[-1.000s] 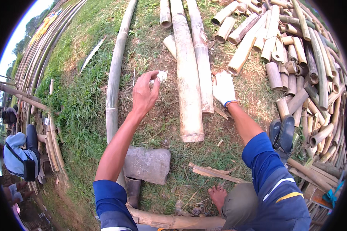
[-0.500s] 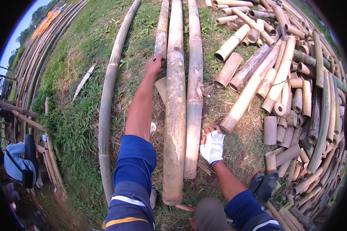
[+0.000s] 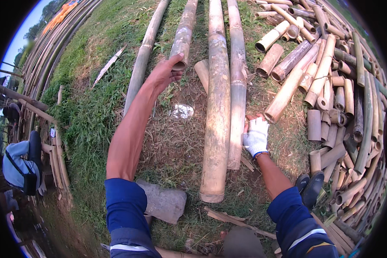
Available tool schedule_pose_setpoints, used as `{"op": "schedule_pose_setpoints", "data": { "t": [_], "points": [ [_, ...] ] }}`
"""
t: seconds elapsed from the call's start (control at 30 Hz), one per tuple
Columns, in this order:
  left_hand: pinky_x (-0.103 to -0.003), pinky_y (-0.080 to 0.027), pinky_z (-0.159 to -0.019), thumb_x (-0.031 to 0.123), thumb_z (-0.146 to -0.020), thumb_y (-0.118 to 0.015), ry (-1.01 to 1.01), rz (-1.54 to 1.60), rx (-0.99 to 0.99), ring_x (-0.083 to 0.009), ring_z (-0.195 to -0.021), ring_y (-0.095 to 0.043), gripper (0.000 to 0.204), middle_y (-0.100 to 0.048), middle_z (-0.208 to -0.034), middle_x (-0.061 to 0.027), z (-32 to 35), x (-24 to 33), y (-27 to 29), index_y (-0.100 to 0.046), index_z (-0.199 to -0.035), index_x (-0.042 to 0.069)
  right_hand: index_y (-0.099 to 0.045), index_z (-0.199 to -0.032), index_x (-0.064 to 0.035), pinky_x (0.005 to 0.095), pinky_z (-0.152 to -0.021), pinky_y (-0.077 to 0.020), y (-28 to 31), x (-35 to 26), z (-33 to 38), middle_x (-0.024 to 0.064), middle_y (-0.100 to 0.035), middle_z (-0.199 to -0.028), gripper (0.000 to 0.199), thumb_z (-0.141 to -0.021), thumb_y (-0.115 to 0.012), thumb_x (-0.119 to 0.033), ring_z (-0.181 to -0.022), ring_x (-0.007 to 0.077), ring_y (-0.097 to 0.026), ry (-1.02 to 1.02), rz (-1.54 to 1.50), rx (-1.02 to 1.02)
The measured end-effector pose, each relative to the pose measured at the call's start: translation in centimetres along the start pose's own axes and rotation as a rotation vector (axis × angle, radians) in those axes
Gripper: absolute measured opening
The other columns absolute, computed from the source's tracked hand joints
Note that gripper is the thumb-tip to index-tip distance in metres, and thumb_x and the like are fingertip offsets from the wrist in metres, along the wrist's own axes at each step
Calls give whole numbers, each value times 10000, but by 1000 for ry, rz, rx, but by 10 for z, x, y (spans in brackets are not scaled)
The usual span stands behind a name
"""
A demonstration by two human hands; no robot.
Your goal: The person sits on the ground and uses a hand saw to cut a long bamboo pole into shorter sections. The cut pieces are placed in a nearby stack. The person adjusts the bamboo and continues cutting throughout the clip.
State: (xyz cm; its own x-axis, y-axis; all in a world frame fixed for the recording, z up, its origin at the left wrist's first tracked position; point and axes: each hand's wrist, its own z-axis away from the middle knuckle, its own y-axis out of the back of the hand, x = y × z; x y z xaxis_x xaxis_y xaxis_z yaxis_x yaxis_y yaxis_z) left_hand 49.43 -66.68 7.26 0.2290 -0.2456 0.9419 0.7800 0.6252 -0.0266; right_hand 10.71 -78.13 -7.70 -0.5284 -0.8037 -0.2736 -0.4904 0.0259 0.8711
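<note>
We're out on the grass (image 3: 90,112), looking down over long bamboo poles laid side by side. Our left hand (image 3: 163,75), bare, stretches far forward to the cut end of a thin pole (image 3: 182,36); the thumb lies up against that end and the fingers (image 3: 176,77) curl loosely below it, partly open, with no firm grip that we can make out. Our right hand (image 3: 256,135), in a white glove, rests palm down against the side of the right pole (image 3: 237,81), fingers together and flat, closed on nothing. Just left of that pole, touching it along its length, lies the thick pole (image 3: 216,112), its cut end nearest us. A short stub (image 3: 202,73) sits between the thin pole and the thick one. A white scrap (image 3: 182,111) lies on the ground between our arms. Near our left sleeve there's a grey stone (image 3: 163,202). A heap of short bamboo pieces (image 3: 331,99) fills the right side, and a dark sandal (image 3: 310,189) lies beside our right forearm. Far left, another person (image 3: 19,165) crouches by a rack of poles.
</note>
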Motion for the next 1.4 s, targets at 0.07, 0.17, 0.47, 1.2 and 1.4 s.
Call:
{"op": "schedule_pose_setpoints", "data": {
  "t": [0.07,0.17,0.47,1.2,1.4],
  "points": [
    [-277,-530,-769,477,-984,-743,36,-109,20,-84,-755,-609,426,-705,-927,-13,85,-12,15,-650,-1100,78,-662,-1265,-75,570,-1020,-443,-3,3,5,186,-594,-1175,351,-932,-627,-182,-1249,408,-531,20,49,36],
    [-271,-531,-767,539,-953,-743,87,-40,18,-74,-779,-604,499,-680,-936,-2,235,-39,32,-652,-1087,66,-672,-1242,-78,563,-987,-454,-9,13,8,199,-603,-1183,315,-976,-600,-231,-1153,419,-570,63,171,26],
    [-290,-555,-820,471,-1014,-726,264,-133,130,-104,-884,-649,576,-627,-1071,-27,676,-178,59,-535,-1339,36,-664,-1373,-50,444,-804,-526,-31,27,103,93,-673,-964,450,-940,-552,-97,-903,261,-647,-185,-600,-59],
    [-330,-524,-694,733,-786,-831,482,-422,346,-156,-809,-630,982,-691,-1002,-57,1014,-394,7,-582,-1437,41,-630,-1359,-50,420,-922,-558,573,-417,323,171,-678,-1117,369,-1006,-669,-150,-1039,280,-702,1421,-722,-495],
    [-358,-556,-722,771,-782,-801,454,-533,377,-185,-817,-662,1045,-705,-1035,-92,1020,-418,4,-545,-1486,43,-585,-1452,-27,374,-975,-540,649,-375,311,109,-655,-1263,419,-1095,-611,-244,-1134,228,-687,1345,-1449,-207]
  ]
}}
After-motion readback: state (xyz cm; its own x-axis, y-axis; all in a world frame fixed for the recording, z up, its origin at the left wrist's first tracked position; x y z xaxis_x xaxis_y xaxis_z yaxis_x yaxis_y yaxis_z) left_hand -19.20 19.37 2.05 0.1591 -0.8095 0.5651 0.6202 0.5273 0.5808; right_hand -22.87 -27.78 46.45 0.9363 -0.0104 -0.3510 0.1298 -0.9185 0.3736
